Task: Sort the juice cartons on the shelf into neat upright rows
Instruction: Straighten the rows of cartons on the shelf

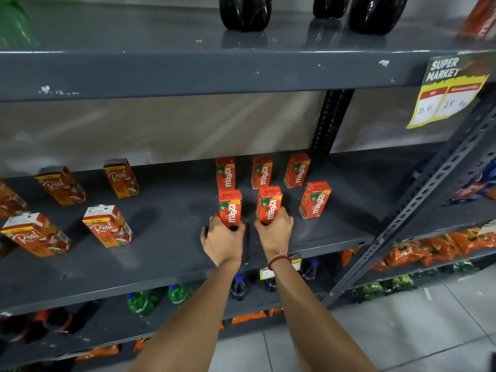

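Shelving of dark grey metal fills the view, its slotted upright post (pixel 331 122) at the back and a slanted brace (pixel 418 205) on the right. The middle shelf (pixel 166 237) is a scuffed grey board carrying the juice cartons. Pale floor tiles (pixel 402 331) show at lower right. On the top shelf (pixel 134 68) stand dark bottles (pixel 244 12), and a yellow price sign (pixel 448 89) reading "SUPER MARKET" hangs from its edge. Below the middle shelf are green and dark bottles (pixel 177 292) and orange packets (pixel 418 251).

Five Real cartons (pixel 107 226) stand loosely scattered on the left of the middle shelf, at differing angles. Six Maaza cartons stand upright on the right in two rows of three: the back row (pixel 261 171) near the wall, the front row nearer the edge. The left hand (pixel 221 240) is clamped around the base of the front left Maaza carton (pixel 230 206). The right hand (pixel 275 232), with a red thread at the wrist, is closed around the base of the front middle Maaza carton (pixel 269 202). The front right Maaza carton (pixel 314 199) stands apart from both hands.
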The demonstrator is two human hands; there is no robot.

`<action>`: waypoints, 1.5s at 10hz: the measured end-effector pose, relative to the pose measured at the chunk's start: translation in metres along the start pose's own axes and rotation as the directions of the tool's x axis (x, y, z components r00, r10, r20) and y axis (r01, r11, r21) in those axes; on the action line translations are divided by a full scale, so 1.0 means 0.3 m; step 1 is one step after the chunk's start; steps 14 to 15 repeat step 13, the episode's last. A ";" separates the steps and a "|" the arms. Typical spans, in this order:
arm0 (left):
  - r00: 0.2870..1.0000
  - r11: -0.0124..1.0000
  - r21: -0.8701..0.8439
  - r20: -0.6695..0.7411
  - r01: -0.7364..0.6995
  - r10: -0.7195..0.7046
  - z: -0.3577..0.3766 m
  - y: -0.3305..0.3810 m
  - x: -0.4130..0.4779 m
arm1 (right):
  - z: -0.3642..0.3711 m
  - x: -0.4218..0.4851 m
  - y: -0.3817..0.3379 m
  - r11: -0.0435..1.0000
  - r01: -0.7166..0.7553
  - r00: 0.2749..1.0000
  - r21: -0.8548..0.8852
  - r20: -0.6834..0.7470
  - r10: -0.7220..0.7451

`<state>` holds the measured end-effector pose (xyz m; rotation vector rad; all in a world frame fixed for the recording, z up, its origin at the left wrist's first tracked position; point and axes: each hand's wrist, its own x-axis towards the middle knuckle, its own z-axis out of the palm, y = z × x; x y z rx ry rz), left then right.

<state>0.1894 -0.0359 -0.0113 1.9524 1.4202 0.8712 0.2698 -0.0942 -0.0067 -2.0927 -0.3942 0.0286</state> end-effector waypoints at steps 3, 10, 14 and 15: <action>1.000 1.000 -0.009 -0.017 0.017 -0.018 0.002 -0.003 -0.038 | -0.008 -0.035 -0.007 0.998 -0.054 0.996 0.039 -0.072 0.056; 0.994 0.996 0.041 0.085 -0.079 0.075 -0.013 -0.034 -0.042 | -0.018 -0.032 0.006 1.000 -0.015 0.998 0.008 -0.064 0.015; 0.965 0.986 -0.042 0.199 -0.164 0.169 -0.105 -0.059 -0.077 | -0.055 -0.140 -0.001 0.996 -0.053 0.992 0.075 -0.112 0.061; 0.965 0.986 -0.042 0.199 -0.164 0.169 -0.105 -0.059 -0.077 | -0.055 -0.140 -0.001 0.996 -0.053 0.992 0.075 -0.112 0.061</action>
